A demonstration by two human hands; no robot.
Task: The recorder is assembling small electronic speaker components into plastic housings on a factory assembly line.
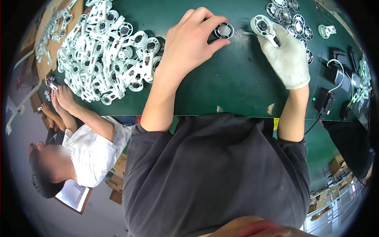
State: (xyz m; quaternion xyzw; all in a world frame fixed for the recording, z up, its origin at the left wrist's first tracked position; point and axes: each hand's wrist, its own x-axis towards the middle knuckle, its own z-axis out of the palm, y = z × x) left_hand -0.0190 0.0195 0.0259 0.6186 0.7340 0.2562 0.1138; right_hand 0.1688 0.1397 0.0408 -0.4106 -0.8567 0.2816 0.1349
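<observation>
My left hand [191, 41] is bare, and its thumb and fingers pinch a small round black-and-silver disc [224, 31] by its sides, at or just above the tabletop. On my right hand [285, 59] is a white glove. It grips a pale mint plastic part with a round ring head and short handle [261, 26]; a dark piece shows inside the ring, and the fingers hide part of the handle. Close beyond the gloved hand lie several loose silver spoked discs [299, 24]. A large heap of similar pale mint ring-headed parts [106, 55] spreads to the left of my left forearm.
The green table [225, 87] has its near edge against my body. At right stand black adapters [325, 100] with cables, a lone mint part [326, 31] and another mint pile [362, 87]. Brown cardboard [49, 27] lies far left. A co-worker in white [92, 154] works there.
</observation>
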